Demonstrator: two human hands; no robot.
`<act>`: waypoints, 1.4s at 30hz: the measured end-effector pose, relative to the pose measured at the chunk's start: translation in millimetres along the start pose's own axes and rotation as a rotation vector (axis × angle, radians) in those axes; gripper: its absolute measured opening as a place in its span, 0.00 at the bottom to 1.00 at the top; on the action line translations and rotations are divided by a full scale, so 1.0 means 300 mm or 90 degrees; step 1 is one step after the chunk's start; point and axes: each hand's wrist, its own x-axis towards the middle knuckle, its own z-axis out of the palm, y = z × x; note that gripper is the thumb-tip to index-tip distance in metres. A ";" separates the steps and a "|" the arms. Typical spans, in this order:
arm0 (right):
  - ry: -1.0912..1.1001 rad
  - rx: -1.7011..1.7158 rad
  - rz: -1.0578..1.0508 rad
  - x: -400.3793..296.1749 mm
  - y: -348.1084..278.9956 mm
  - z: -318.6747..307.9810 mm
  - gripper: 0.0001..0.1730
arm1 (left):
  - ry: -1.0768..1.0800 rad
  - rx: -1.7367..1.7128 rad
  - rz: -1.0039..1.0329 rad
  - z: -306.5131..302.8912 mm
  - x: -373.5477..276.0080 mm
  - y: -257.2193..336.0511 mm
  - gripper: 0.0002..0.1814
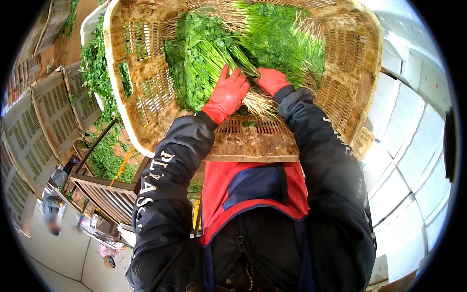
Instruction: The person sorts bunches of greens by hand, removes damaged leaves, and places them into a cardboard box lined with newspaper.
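A bunch of leafy green herbs with long pale-green stems [213, 54] lies in a dirty, cream-coloured plastic crate [255, 144] in front of me. Its pale roots [261, 104] point toward me. My left hand [228, 94], in a red rubber glove, rests across the lower stems with its fingers spread; its thumb is hidden. Close by on the right, my right hand [273, 81], gloved alike, has its thumb and fingers around the lower ends of some darker stems [245, 62]. More rooted bunches [270, 36] lie across the far and right parts of the crate.
Slotted crate walls [343, 62] rise around both hands. Another container of greens [95, 65] stands against the left side. Farther left are a slatted wooden frame [105, 199], stacked crates [54, 113] and a person [53, 204]. White boxes [401, 146] are stacked at right.
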 end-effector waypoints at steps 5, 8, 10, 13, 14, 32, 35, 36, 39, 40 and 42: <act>-0.049 0.071 -0.131 -0.043 0.051 0.100 0.14 | -0.009 0.052 -0.061 0.009 0.050 0.040 0.35; -0.078 0.333 -0.165 -0.083 0.032 0.116 0.14 | -0.005 0.085 -0.082 0.011 0.051 0.041 0.33; -0.219 0.791 -0.082 -0.102 0.048 0.146 0.19 | -0.040 0.047 -0.058 0.004 0.058 0.033 0.29; -0.020 0.208 -0.389 -0.115 0.123 0.070 0.19 | -0.038 0.003 -0.022 0.004 0.048 0.012 0.20; -0.311 0.383 -0.066 -0.132 0.045 -0.089 0.20 | -0.017 -0.013 -0.020 -0.004 0.036 0.001 0.19; -0.010 -0.047 -0.232 -0.162 -0.150 0.061 0.40 | 0.054 -0.118 0.034 -0.230 -0.139 -0.158 0.30; -0.014 -0.173 -0.203 -0.164 -0.205 0.101 0.40 | 0.029 -0.106 0.037 -0.230 -0.149 -0.132 0.25; -0.023 -0.192 -0.187 -0.144 -0.203 0.111 0.40 | 0.019 -0.084 0.042 -0.223 -0.150 -0.124 0.25; 0.103 -0.134 -0.259 -0.156 -0.205 0.110 0.36 | 0.008 -0.084 0.027 -0.217 -0.152 -0.103 0.25; 0.168 -0.094 -0.302 -0.176 -0.214 0.096 0.34 | 0.016 -0.088 0.019 -0.213 -0.156 -0.106 0.25; 0.201 0.015 -0.286 -0.188 -0.209 0.116 0.33 | 0.035 -0.099 0.011 -0.220 -0.159 -0.109 0.25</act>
